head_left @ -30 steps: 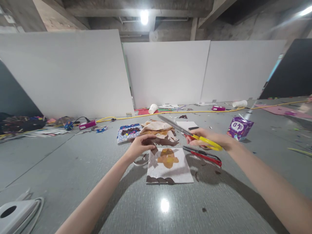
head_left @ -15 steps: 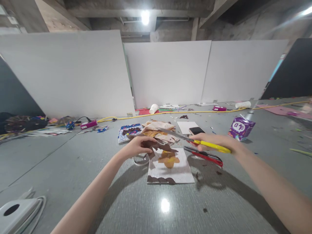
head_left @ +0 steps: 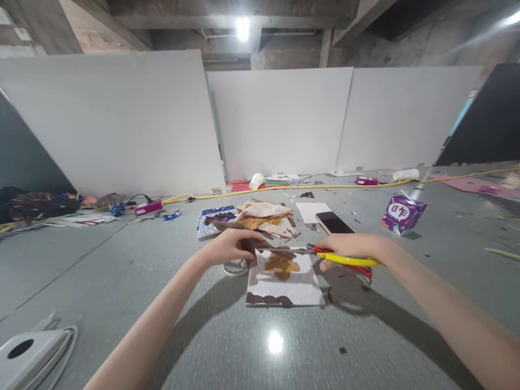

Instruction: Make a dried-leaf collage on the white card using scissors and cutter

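Your left hand (head_left: 229, 248) pinches the brown sheet (head_left: 260, 245) above the far edge of the white panel (head_left: 264, 286); your right hand (head_left: 351, 246) grips the yellow-handled scissors (head_left: 345, 260), blades reaching over that panel toward your left. A slipping or buckling sheet could get fingers nicked.

Purple carton (head_left: 400, 215) right of phone (head_left: 335, 223)

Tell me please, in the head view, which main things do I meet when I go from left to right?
White object with a dark oval opening → magenta box → left hand → white square with an orange shape → right hand → purple carton.
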The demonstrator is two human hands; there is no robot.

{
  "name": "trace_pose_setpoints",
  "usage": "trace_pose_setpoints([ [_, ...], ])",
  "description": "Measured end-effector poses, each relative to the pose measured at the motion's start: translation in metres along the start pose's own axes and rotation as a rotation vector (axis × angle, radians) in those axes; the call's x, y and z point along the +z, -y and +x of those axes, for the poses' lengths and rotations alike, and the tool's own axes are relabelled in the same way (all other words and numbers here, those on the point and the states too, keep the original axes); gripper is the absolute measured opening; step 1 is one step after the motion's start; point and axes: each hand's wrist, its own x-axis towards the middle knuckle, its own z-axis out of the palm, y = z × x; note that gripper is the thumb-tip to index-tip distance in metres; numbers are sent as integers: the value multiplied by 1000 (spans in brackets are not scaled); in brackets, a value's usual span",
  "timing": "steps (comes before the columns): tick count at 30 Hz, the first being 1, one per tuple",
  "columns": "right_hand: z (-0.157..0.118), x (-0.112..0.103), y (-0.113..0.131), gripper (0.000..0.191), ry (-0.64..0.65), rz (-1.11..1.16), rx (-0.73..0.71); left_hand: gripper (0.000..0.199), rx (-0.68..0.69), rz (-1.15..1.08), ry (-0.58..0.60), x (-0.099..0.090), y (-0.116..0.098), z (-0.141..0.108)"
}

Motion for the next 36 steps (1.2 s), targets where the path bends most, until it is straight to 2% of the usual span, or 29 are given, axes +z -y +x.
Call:
trace_pose_setpoints([
  [11, 4, 5, -5, 40, 14, -32, 12, 42, 82, -11, 91, 11, -12, 3],
  [28, 3, 4, 1, 41, 31, -71, 37, 39, 86, -23, 223, 18, -8, 4],
  [36, 3, 4, 1, 42, 34, -80, 35, 38, -10, -121, 312, 19, -7, 4],
])
